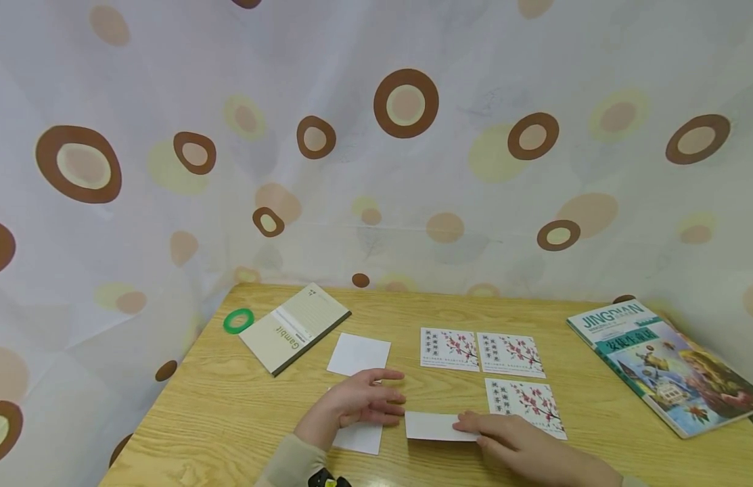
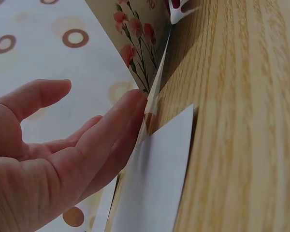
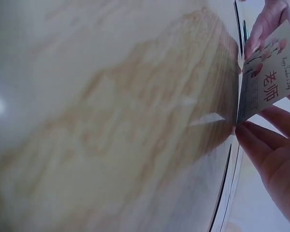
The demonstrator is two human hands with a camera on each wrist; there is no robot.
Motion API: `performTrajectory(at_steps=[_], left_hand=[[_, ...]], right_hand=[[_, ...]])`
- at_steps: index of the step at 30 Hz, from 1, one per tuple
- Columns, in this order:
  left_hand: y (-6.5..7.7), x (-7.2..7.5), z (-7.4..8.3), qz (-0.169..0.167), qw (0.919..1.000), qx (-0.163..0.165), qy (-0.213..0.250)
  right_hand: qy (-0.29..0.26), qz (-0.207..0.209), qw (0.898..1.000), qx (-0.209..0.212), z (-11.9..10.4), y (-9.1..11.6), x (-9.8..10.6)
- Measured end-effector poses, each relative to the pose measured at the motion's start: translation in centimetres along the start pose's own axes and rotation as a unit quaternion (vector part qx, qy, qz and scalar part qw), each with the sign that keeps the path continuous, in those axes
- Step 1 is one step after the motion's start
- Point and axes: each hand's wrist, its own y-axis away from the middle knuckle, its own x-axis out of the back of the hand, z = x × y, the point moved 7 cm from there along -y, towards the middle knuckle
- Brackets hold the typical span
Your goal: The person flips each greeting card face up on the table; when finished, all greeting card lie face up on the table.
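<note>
"老师" card (image 3: 271,75) in right hand (image 1: 522,443); "Gambit" notebook (image 1: 295,329); "JINGDIAN" magazine (image 1: 665,368)

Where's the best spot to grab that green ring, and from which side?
I'd pinch the left rim of the green ring, coming from the left with your left hand. It lies flat with an open centre, so a fingertip could probably hook inside; the notebook crowds its right side.

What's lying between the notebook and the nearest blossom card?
In the head view, a white card lies between the notebook and that blossom card, with bare table on either side.
</note>
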Motion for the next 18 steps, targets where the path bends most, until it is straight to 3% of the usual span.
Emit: performTrajectory(at_steps=[7, 18], left_hand=[[-0.2, 0.1, -0.2, 0.004, 0.9997, -0.011, 0.024], [-0.4, -0.1, -0.3, -0.005, 0.9998, -0.017, 0.012]], right_hand=[[-0.023, 0.043, 0.996, 0.079, -0.7, 0.0, 0.5], [-0.121, 0.119, 0.977, 0.127, -0.9, -0.1, 1.8]])
